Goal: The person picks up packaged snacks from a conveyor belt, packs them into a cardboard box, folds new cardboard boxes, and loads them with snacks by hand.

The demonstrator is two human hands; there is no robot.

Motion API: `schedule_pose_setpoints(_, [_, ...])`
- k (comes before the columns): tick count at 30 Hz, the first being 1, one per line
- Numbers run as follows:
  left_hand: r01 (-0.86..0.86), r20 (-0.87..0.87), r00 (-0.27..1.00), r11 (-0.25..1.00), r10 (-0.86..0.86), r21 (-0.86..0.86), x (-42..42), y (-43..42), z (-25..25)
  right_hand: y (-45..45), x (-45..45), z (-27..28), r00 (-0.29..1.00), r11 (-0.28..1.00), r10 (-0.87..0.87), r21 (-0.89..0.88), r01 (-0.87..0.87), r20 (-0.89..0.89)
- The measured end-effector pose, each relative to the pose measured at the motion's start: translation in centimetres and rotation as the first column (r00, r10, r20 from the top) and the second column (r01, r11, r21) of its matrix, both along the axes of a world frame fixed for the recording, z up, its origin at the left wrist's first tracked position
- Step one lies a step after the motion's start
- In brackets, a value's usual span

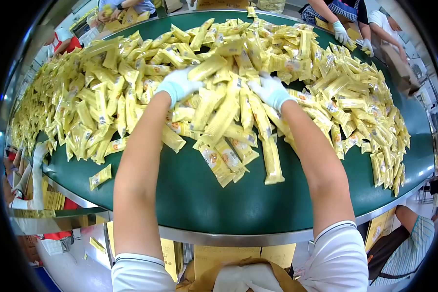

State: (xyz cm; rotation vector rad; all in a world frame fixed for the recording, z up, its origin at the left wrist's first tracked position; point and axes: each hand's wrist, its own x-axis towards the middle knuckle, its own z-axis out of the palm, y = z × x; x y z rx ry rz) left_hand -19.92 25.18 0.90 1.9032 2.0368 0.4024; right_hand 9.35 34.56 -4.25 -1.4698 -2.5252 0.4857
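Both my hands wear pale gloves and reach into a heap of yellow wrapped packets [224, 119] on a green table. My left hand [179, 85] presses in from the left, its fingers partly hidden behind a packet [207, 67]. From the right, my right hand [271, 91] reaches in with fingers curved against the packets. Between them the two hands clasp a loose bunch. Several packets fan out below toward the near edge, one of them [272, 159] pointing straight at me.
The green table [219, 204] has a metal rim [238, 238]. One packet [100, 177] lies apart at the left. Across the table a co-worker's gloved hands [341, 34] touch packets. Other people stand around the rim. Cardboard boxes [224, 258] are below the near edge.
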Motion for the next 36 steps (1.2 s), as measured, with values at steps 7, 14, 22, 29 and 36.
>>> schedule_pose_setpoints(7, [0.018,-0.045,0.999,0.999,-0.016,0.040,3.5,-6.5,1.0,-7.3,3.9,0.1,0.998,0.997,-0.069,-0.038,0.070,0.013])
schedule_pose_setpoints(14, [0.125,-0.058,0.991,0.991,-0.122,0.048,5.4,-11.5,0.4,-13.3,7.0,0.4,1.000,1.000,-0.006,-0.004,0.006,0.004])
schedule_pose_setpoints(22, [0.177,-0.379,0.911,0.984,-0.161,0.007,8.6,-18.8,5.8,-20.0,11.0,3.6,0.981,0.983,-0.151,0.118,0.137,0.120])
schedule_pose_setpoints(29, [0.108,0.011,0.992,0.905,-0.124,0.412,12.2,-34.1,3.4,-37.8,18.3,5.5,0.971,0.968,-0.236,0.083,0.238,-0.029])
schedule_pose_setpoints(36, [0.190,-0.017,0.979,0.890,-0.202,0.415,19.0,-39.4,-4.9,-42.6,15.9,-1.1,0.952,0.941,0.027,0.329,0.079,-0.305])
